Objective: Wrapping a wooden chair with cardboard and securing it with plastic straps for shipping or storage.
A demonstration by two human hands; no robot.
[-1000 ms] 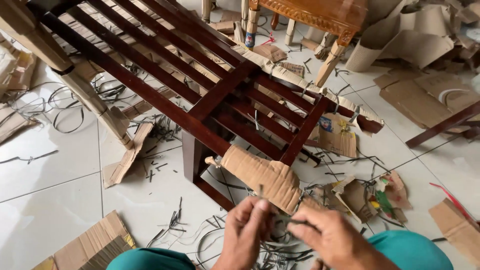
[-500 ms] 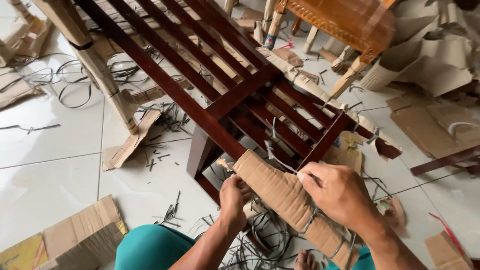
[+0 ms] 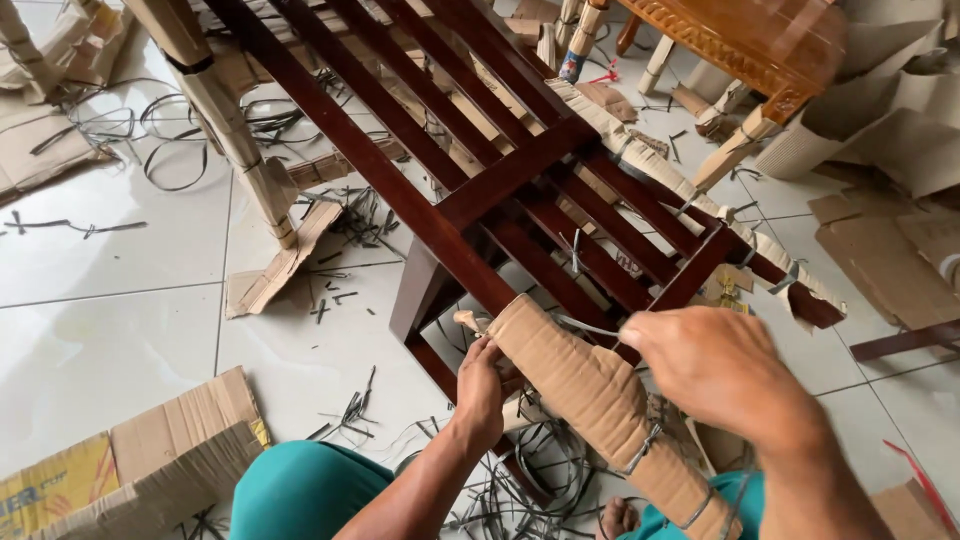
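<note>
A dark wooden chair frame (image 3: 470,190) lies tipped on the white tiled floor. One of its legs is wrapped in brown corrugated cardboard (image 3: 590,390), bound lower down with grey plastic straps. My left hand (image 3: 485,385) grips the left underside of the wrapped leg near its top. My right hand (image 3: 725,365) is closed on a thin grey strap (image 3: 590,326) that runs across the top of the cardboard wrap. My knees in teal trousers (image 3: 300,495) show at the bottom.
Cut strap pieces and cardboard scraps litter the floor around the chair. A flattened cardboard box (image 3: 130,465) lies at lower left. Another cardboard-wrapped leg (image 3: 235,130) stands at upper left. A lighter carved wooden table (image 3: 760,45) and piled cardboard sit at upper right.
My hands rose from my lap to the wrapped leg; the left took hold under it and the right pulled a strap across its top. The view shifted down and left.
</note>
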